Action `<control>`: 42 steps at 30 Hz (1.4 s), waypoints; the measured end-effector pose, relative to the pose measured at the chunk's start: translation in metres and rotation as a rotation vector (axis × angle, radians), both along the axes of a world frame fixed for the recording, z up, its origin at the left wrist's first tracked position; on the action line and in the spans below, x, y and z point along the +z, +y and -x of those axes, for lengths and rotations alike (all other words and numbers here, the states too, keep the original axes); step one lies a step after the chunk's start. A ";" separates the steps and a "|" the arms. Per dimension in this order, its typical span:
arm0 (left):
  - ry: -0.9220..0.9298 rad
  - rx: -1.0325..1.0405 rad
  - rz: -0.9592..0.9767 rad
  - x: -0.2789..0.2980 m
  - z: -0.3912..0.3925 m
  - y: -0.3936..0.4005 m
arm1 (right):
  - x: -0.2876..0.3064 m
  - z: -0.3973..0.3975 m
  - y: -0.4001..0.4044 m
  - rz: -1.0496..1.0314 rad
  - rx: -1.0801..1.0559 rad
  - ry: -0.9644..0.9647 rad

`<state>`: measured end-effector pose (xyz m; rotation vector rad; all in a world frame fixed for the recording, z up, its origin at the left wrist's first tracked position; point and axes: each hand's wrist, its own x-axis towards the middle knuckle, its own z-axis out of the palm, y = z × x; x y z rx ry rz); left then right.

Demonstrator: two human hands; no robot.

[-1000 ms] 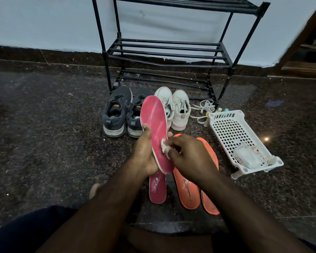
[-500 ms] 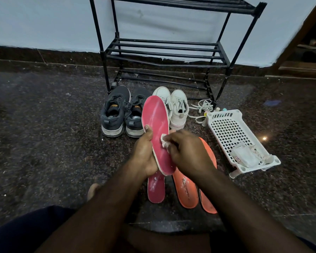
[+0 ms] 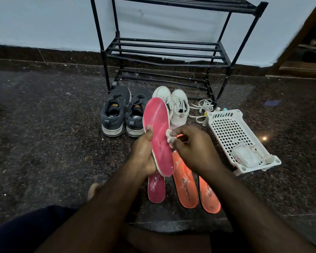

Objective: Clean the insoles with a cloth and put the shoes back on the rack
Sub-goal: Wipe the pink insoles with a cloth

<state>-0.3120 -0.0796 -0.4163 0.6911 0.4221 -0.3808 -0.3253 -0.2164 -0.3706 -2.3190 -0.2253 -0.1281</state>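
Note:
My left hand (image 3: 144,154) grips a pink insole (image 3: 158,130) by its left edge and holds it up, toe end away from me. My right hand (image 3: 194,148) pinches a small white cloth (image 3: 169,136) at the insole's right edge. A second pink insole (image 3: 155,189) lies on the floor below, with two orange insoles (image 3: 186,187) to its right. A dark grey pair of shoes (image 3: 124,112) and a white pair (image 3: 179,106) stand in front of the black shoe rack (image 3: 164,52).
A white perforated plastic basket (image 3: 232,132) with a white packet inside lies on the floor at the right. Loose white laces (image 3: 202,106) lie beside the white shoes. The floor is dark speckled stone; my bare toes (image 3: 92,190) show at the lower left.
My right hand has slid the cloth off the middle of the insole to its right edge, and its fingers have spread. My left hand keeps holding the insole.

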 end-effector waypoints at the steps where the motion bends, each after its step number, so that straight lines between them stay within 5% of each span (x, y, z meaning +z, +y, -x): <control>1: 0.010 -0.003 0.009 0.000 0.000 -0.001 | -0.004 0.001 0.002 0.089 0.033 -0.088; 7: 0.077 -0.021 -0.006 0.004 0.000 -0.007 | -0.014 0.005 0.019 0.302 0.185 -0.062; 16: 0.054 -0.009 -0.017 0.000 0.005 -0.016 | -0.015 -0.006 0.006 0.282 -0.045 -0.158; 22: 0.082 0.015 -0.068 -0.005 0.001 -0.014 | -0.008 0.006 0.015 0.290 0.139 0.080; 26: 0.057 0.031 -0.047 -0.004 0.002 -0.015 | -0.003 0.000 0.008 0.166 -0.026 -0.062; 31: 0.063 0.085 -0.049 -0.006 0.001 -0.014 | -0.005 0.011 0.018 0.408 0.130 0.136; 36: 0.034 0.076 -0.046 0.001 0.002 -0.011 | -0.001 0.007 0.013 0.188 -0.007 0.033; 42: 0.064 0.090 -0.008 -0.001 0.000 -0.011 | -0.005 0.015 0.022 0.370 0.148 0.127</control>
